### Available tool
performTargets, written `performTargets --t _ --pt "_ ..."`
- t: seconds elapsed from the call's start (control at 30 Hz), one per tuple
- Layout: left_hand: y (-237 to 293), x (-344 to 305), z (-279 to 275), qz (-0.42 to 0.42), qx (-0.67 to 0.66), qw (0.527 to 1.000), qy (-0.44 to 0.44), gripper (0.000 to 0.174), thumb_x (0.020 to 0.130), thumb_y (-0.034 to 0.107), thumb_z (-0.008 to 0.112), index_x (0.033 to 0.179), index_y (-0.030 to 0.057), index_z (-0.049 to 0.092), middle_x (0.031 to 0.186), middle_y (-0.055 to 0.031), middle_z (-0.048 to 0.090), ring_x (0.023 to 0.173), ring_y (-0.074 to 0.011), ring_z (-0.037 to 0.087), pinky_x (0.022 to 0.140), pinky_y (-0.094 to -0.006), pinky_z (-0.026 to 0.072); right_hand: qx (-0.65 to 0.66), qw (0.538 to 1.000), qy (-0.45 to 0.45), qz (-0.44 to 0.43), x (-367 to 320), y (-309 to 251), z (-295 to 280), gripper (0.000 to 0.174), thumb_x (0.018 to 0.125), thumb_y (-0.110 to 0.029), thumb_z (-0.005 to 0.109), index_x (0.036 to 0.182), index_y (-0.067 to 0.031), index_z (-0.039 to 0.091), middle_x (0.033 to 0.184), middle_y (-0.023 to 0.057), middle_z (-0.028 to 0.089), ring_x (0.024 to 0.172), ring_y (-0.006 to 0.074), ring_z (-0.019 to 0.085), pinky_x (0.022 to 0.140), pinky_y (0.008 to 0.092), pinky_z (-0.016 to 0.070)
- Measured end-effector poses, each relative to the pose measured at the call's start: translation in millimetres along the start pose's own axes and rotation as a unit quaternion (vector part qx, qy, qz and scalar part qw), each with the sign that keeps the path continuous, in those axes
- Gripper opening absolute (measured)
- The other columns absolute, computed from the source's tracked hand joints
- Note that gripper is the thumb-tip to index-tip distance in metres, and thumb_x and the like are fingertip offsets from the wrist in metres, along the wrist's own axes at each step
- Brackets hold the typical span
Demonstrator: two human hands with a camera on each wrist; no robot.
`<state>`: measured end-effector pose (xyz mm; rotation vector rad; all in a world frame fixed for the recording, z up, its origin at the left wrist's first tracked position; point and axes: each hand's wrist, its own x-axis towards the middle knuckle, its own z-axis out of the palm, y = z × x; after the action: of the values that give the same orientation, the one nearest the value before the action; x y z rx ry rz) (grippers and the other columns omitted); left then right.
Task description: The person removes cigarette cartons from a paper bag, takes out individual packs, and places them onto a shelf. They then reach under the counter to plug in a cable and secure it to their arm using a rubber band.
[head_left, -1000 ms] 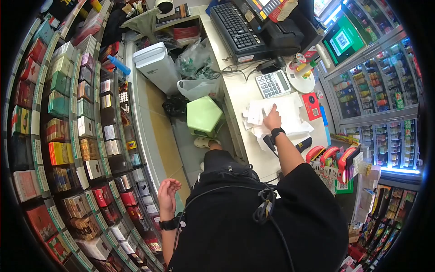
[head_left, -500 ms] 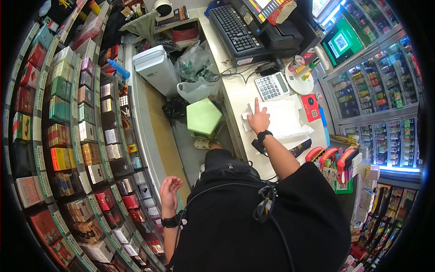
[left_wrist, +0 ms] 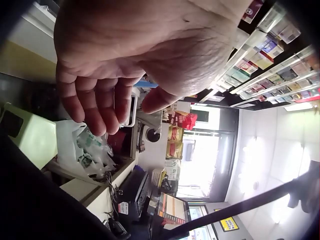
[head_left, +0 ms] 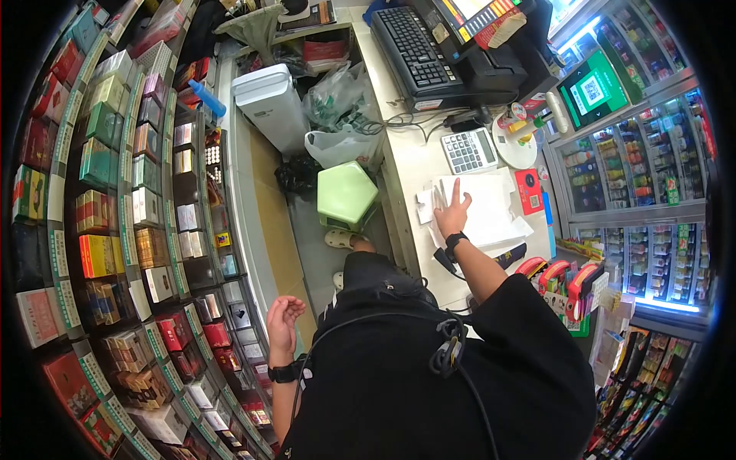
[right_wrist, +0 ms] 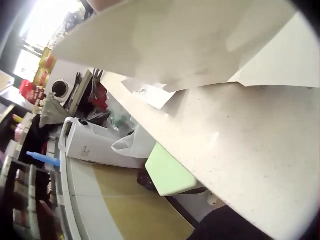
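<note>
The person's right hand rests at the left part of a loose pile of white paper sheets on the pale, smooth-topped bench, its fingers straight and spread wide; the right wrist view shows a sheet raised above the bench top, with only a sliver of the hand at the upper edge. A small white paper slip lies at the left edge of the pile. Just beyond the pile sits a silver-grey calculator with pale keys, and to its right a round white plate carries small containers. A red square card with a printed code lies just right of the pile. On the far part of the bench stands a black keyboard. The left hand hangs well apart from the pile, near the left shelves of small coloured boxes, its fingers loosely bent and its palm empty. Between the shelves and the bench, a pale green plastic stool with a five-sided seat stands on the floor, near a tall white plastic bin and a translucent white plastic bag.
</note>
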<state>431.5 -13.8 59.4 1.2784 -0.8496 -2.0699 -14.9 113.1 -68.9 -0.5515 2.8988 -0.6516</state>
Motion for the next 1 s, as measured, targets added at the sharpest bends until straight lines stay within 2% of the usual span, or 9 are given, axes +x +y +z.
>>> performTargets --t 0.33,0.4,0.5,0.6,0.67,0.7,0.8,0.87,1.0 --pt "0 4 1 -0.007 0.043 0.999 -0.011 0.021 0.098 0.019 0.048 0.101 0.0011 0.058 0.091 -0.0103 0.065 0.086 -0.0186 0.063 0.081 -0.0311 0.0493 0.06 0.997 0.001 -0.04 18 18 -9 0.111 0.064 -0.008 0.078 0.153 -0.0294 0.015 0.133 0.0291 0.035 0.098 0.0455 0.059 0.088 0.0423 0.0515" --pt "6 7 8 0.007 0.074 0.997 -0.027 0.021 0.098 0.02 0.049 0.098 0.0014 0.059 0.092 -0.009 0.065 0.086 -0.0176 0.063 0.08 -0.0303 0.0491 0.066 0.998 -0.018 -0.001 27 17 -16 0.112 0.062 -0.007 0.081 0.153 -0.0188 0.016 0.133 0.0254 0.041 0.106 0.0398 0.058 0.091 0.0393 0.0501" --pt "4 19 5 0.015 0.106 0.993 -0.05 0.016 0.097 0.016 0.053 0.096 0.0023 0.062 0.091 -0.0065 0.065 0.088 -0.0165 0.063 0.082 -0.0288 0.0485 0.428 0.893 -0.134 0.032 32 -2 -24 0.106 0.063 0.003 0.081 0.149 0.0009 0.019 0.133 0.014 0.052 0.116 0.0222 0.054 0.095 0.0327 0.0474" --pt "13 23 20 0.11 0.247 0.96 -0.073 0.013 0.094 0.011 0.057 0.101 0.0012 0.062 0.093 -0.0054 0.065 0.09 -0.0134 0.061 0.083 -0.0284 0.0487 0.408 0.845 -0.343 -0.052 8 -79 -58 0.104 0.066 -0.003 0.083 0.149 -0.0022 0.021 0.134 0.0131 0.05 0.12 0.0233 0.051 0.1 0.0355 0.0446" --pt "27 18 40 0.143 0.267 0.948 -0.1 0.044 0.087 0.007 0.068 0.128 0.0043 0.052 0.112 -0.0057 0.06 0.106 -0.0155 0.058 0.092 -0.0287 0.0473 0.306 0.824 -0.379 -0.291 -21 -114 -38 0.105 0.064 -0.018 0.088 0.148 -0.0029 0.026 0.134 0.0116 0.051 0.123 0.0219 0.05 0.103 0.037 0.0427" --pt "45 9 55 0.154 0.289 0.94 -0.099 0.06 0.082 0.013 0.073 0.135 0.0052 0.046 0.116 -0.0074 0.059 0.109 -0.017 0.057 0.092 -0.0321 0.048 0.381 0.727 -0.523 -0.23 -58 -174 -89 0.1 0.065 -0.02 0.086 0.147 -0.0053 0.03 0.14 0.0126 0.046 0.129 0.0225 0.045 0.106 0.0369 0.0392" --pt "51 3 61 0.119 0.189 0.958 -0.182 0.09 0.077 0.023 0.08 0.149 0.0069 0.027 0.123 -0.0126 0.058 0.116 -0.0199 0.055 0.096 -0.0367 0.0471 0.272 0.628 -0.608 -0.403 -128 -220 -96 0.099 0.062 -0.018 0.084 0.146 -0.0053 0.034 0.136 0.0139 0.05 0.125 0.0249 0.049 0.106 0.0354 0.039" --pt "52 -7 49 0.104 0.266 0.944 -0.167 0.075 0.082 0.025 0.077 0.142 0.0033 0.039 0.125 -0.012 0.058 0.115 -0.0168 0.054 0.097 -0.0315 0.0452 0.192 0.573 -0.713 -0.356 -155 -237 -108 0.099 0.06 -0.019 0.085 0.145 -0.005 0.035 0.136 0.0154 0.049 0.125 0.0265 0.049 0.106 0.0351 0.0385" --pt "26 -18 9 -0.02 0.068 0.985 -0.159 0.051 0.088 0.017 0.07 0.131 0.0014 0.048 0.122 -0.0081 0.058 0.114 -0.0169 0.054 0.097 -0.0305 0.0437 0.235 0.519 -0.737 -0.364 -164 -239 -70 0.088 0.064 -0.019 0.084 0.139 -0.0028 0.041 0.123 0.0136 0.055 0.115 0.0247 0.054 0.099 0.0347 0.0434"
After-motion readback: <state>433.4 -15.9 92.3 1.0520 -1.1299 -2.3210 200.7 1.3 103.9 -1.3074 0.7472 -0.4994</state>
